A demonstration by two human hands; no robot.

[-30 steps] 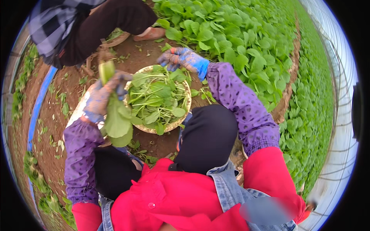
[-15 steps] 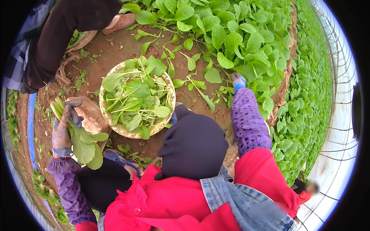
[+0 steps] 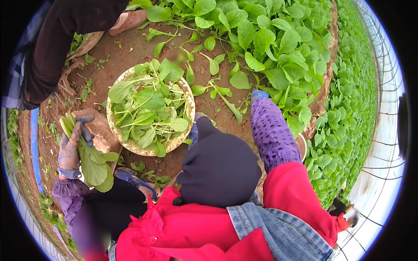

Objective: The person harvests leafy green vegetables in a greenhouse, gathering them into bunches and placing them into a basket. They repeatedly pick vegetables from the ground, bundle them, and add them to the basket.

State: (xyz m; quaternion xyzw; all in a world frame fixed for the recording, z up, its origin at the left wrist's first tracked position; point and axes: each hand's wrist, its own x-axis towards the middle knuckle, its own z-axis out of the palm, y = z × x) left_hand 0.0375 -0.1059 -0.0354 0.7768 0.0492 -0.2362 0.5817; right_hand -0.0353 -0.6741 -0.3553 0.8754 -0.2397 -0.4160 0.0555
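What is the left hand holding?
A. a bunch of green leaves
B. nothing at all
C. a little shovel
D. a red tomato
A: the gloved left hand is closed around the stalks of a bunch of green leaves, held beside the basket full of the same greens.

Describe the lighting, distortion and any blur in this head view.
Head view: soft, even daylight with no hard shadows; strong fisheye bending, so the greenhouse frame curves along the black circular rim; basket of greens and left hand holding a leafy bunch are sharp; small blurred patches low left and low right.
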